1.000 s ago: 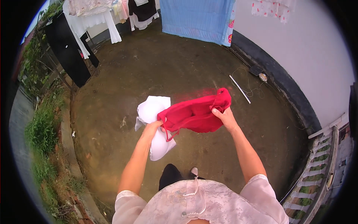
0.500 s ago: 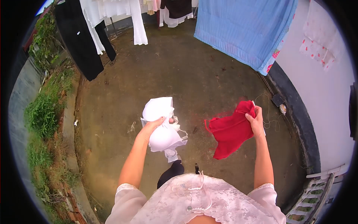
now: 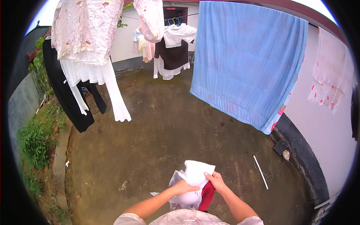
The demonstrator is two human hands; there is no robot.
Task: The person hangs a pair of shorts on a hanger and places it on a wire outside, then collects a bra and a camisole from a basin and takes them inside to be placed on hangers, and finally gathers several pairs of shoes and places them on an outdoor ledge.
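We noted left hand [image 3: 183, 186] and right hand [image 3: 216, 180] both grasping the white bra [image 3: 198, 171] between them; red garment [image 3: 206, 198] hung beneath the right grip, nearer it, long axis toward us.

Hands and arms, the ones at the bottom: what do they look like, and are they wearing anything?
The left hand and right hand are bare, without gloves. The forearms are bare too, and I can't see a watch or bracelet. Short, loose, pale pinkish-white sleeves show at the picture's lower edge.
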